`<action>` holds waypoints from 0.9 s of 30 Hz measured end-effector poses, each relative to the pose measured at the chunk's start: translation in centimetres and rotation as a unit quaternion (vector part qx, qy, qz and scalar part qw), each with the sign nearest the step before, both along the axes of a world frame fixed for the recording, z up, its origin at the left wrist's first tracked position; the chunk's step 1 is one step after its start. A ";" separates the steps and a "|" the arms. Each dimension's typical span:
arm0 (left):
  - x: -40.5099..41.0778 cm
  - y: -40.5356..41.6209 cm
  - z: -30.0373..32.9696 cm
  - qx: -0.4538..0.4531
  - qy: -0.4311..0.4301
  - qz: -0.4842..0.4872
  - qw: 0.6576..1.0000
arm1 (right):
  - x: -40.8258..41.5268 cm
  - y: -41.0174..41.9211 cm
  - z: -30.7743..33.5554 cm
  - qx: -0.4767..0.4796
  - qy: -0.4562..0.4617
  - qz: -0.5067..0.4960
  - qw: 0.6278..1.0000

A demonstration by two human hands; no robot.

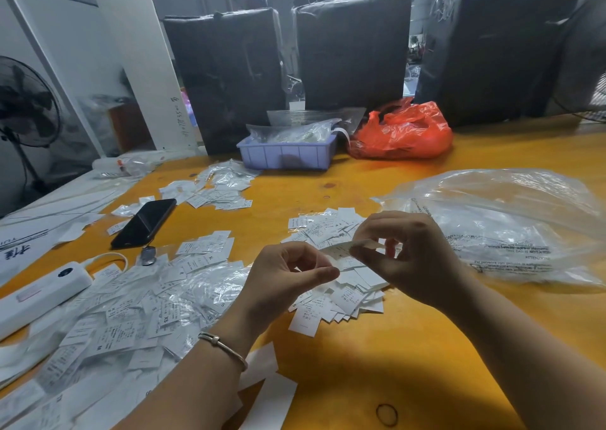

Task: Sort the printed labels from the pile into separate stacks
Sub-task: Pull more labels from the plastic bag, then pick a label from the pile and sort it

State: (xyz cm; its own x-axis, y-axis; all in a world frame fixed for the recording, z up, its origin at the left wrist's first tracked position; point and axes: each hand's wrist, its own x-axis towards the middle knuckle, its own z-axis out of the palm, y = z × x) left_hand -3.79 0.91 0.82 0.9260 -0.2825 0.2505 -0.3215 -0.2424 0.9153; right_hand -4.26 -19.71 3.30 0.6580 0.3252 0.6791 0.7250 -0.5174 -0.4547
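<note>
Meanwhile the right hand (406, 259) pinched a small white label (359, 245) between thumb and fingertips, holding it above the heap of printed labels (341, 285) at the middle of the yellow table (410, 357). Beside it the left hand (285, 279) hovered with its fingers loosely curled, thumb and forefinger nearly meeting (whether they held a label I could not tell). A wider spread of labels and clear sleeves (137, 311) lay to the left, and a further cluster (216, 187) sat farther back, near a black phone (144, 223). A clear plastic bag (511, 226) lay to the right; a lilac tray (288, 154) and a red bag (403, 134) stood behind.
</note>
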 end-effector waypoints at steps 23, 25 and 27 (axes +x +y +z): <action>-0.2 -0.4 -0.2 -0.009 0.021 -0.010 1.000 | 0.6 0.5 -1.1 0.089 0.062 -0.015 0.994; -0.2 -0.5 -0.2 -0.026 0.030 -0.009 0.999 | 0.5 0.8 -1.3 0.089 0.067 -0.008 0.994; -0.2 -0.4 -0.2 -0.029 0.026 -0.010 0.999 | 0.3 1.1 -1.4 0.080 0.083 0.000 0.993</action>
